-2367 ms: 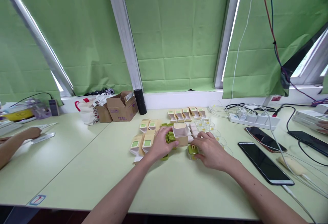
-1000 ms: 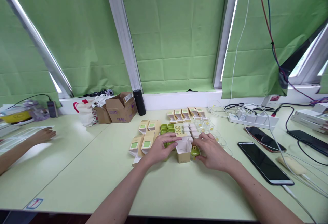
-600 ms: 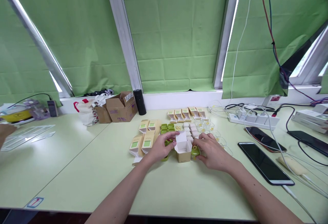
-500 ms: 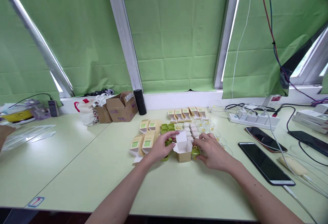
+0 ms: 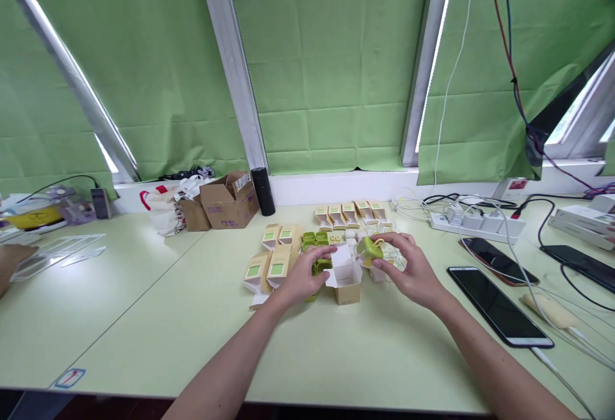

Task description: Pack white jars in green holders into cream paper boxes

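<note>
My left hand (image 5: 303, 274) has its thumb and fingertips on the raised flap of a small brown carton (image 5: 348, 293). The carton stands upright with its white inside facing up. My right hand (image 5: 414, 269) pinches a small green case with a loop (image 5: 369, 251), held in the air just above and right of the carton. Behind my left fingers sit several green square pieces (image 5: 314, 239), partly covered. White blocks (image 5: 350, 234) and clear plastic pieces (image 5: 394, 258) lie behind and under my right hand.
Printed cartons (image 5: 277, 263) lie to the left, with another row (image 5: 343, 216) at the back. Phones (image 5: 500, 305) with cables and a power strip (image 5: 475, 223) occupy the right. A cardboard box (image 5: 229, 205) and black cylinder (image 5: 262, 191) stand behind. Another person's hand (image 5: 12, 265) is far left.
My right hand has lifted the green case off the table, up and slightly right, tilting it. My left hand stays at the carton. The other person's hand moved further into view.
</note>
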Available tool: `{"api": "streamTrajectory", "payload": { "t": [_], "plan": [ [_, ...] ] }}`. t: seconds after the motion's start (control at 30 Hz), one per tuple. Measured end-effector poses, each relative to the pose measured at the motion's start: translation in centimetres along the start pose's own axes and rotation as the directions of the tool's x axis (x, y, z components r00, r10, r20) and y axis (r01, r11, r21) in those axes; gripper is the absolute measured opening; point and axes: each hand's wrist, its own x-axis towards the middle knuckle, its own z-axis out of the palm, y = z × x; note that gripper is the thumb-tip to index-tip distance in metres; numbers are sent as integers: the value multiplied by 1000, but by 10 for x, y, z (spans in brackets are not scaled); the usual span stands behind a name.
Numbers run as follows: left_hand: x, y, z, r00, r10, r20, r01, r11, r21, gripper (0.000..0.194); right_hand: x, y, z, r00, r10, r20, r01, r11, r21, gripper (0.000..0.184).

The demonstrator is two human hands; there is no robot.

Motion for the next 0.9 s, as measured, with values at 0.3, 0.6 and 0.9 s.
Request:
{"api": "streamTrajectory", "payload": {
  "t": [0.3, 0.6, 0.9],
  "plan": [
    [2, -7, 2, 999, 40, 13, -41, 998, 42, 60, 11, -25, 26, 978, -107, 180, 98, 994, 58, 31],
    [1, -9, 3, 998, 50, 42, -51, 999, 7, 64, 7, -16, 28, 956, -173, 239, 187, 981, -40, 35],
    [1, -8, 5, 999, 11, 37, -11, 1000, -3, 66, 4, -11, 25, 947, -199, 252, 223, 972, -72, 34]
  ]
}}
